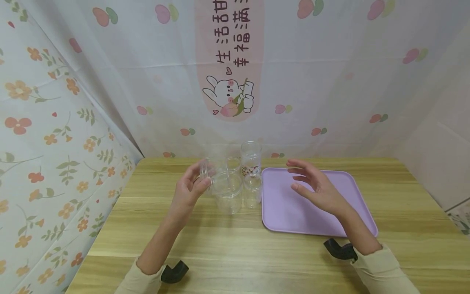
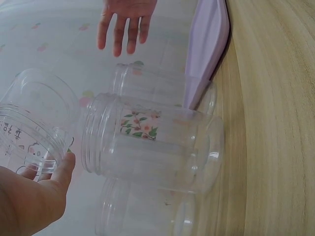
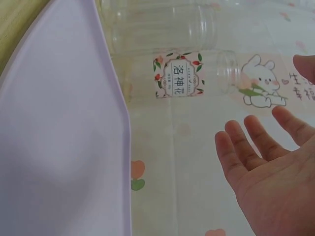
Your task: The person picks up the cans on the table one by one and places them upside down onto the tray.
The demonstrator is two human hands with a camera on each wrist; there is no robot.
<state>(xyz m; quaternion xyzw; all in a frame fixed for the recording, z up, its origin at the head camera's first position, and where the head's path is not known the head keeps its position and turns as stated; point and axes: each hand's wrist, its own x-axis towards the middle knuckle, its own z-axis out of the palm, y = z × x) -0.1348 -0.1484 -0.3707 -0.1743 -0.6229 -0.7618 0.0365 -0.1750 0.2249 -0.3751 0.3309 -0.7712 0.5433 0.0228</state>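
A clear jar (image 2: 42, 118) is held off the wooden table (image 1: 227, 253) in a person's left hand (image 1: 189, 185), to the left of the lilac tray (image 1: 282, 208). Its threaded rim is pinched between the thumb and the curled fingers, and its long axis is turned roughly sideways, the mouth set toward the left palm and the base seemingly toward the tray. Between that jar and the tray, a cluster of clear jars is stood upright: a wide jar (image 1: 229, 200), a slim jar (image 1: 252, 192) just beside the tray's left edge, a flower-labelled jar (image 1: 251, 161) by the tray's far left corner, and another jar (image 1: 233, 164), partly hidden, farther left of the tray. Whether the held jar touches the wide jar cannot be told.

Over the tray, the right hand (image 1: 319, 188) is poised with nothing in its grasp, its thumb parted widely from loosely bent fingers and its palm turned toward the jars. By the left hand the held jar is already gripped; from the right hand it is separated by the cluster and the tray's left edge. Both forearms are extended from the tray's near side.
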